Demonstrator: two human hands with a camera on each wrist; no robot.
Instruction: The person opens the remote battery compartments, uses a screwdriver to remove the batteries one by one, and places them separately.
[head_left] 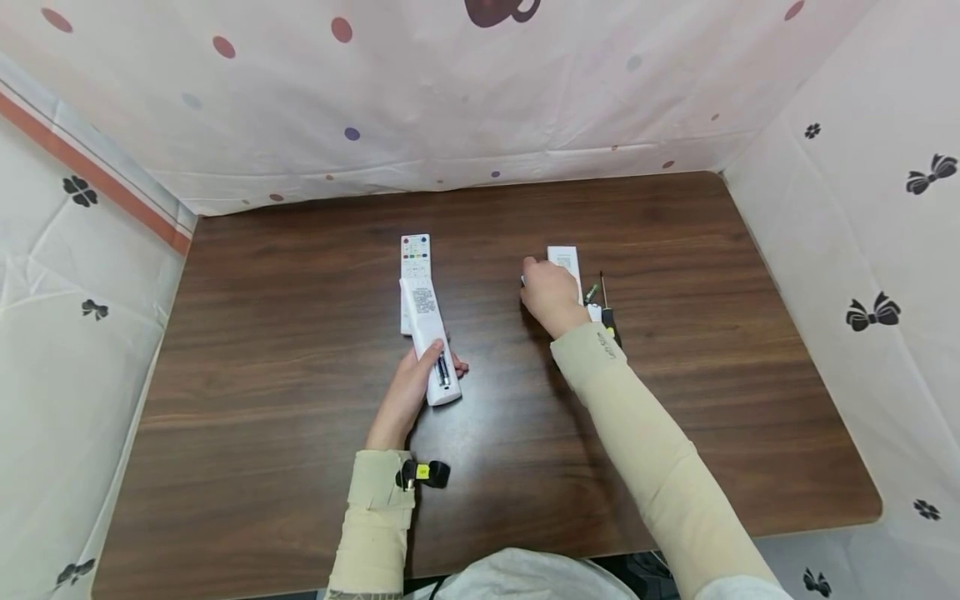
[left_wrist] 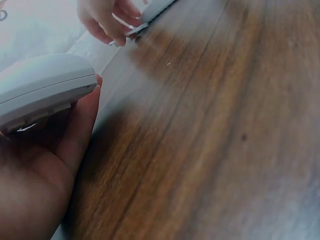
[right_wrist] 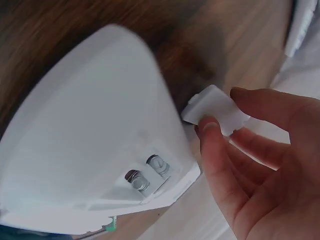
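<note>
My left hand (head_left: 416,379) grips a white remote control (head_left: 431,333), its back turned up. That back carries a printed code label, and the battery compartment (head_left: 443,371) lies uncovered with a dark battery in it. In the left wrist view the remote (left_wrist: 45,82) shows edge-on. My right hand (head_left: 553,296) pinches a small white battery cover (right_wrist: 217,107) between thumb and fingers. Beside it lies another white remote (head_left: 564,258), back up, partly hidden by the hand in the head view. Two metallic battery ends (right_wrist: 157,164) show in its open compartment in the right wrist view.
A third white remote (head_left: 416,254), buttons up, lies partly under the held one. Right of my right hand are a screwdriver (head_left: 609,321) and a small green item (head_left: 591,293). Patterned cloth (head_left: 450,100) borders the brown table (head_left: 262,375) at back and sides.
</note>
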